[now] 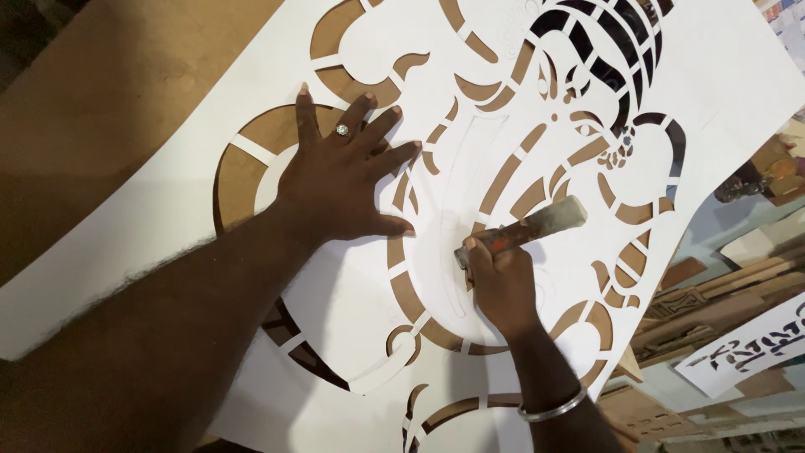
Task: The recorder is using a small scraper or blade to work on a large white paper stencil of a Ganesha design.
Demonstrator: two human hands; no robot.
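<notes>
A large white sheet (713,59), cut into a stencil-like pattern of curved openings, lies on a brown board (126,75). My left hand (340,172) presses flat on the sheet with fingers spread; a ring sits on one finger. My right hand (501,281) grips a cutting tool (537,225) with an orange handle and a wide metal body. The tool's end at my fingers meets the sheet near faint pencil lines. A metal bangle (553,409) circles my right wrist.
Beyond the sheet's right edge lie wooden offcuts (738,294), a white strip with dark cut shapes (746,348) and small dark objects (759,176). The brown board extends to the upper left.
</notes>
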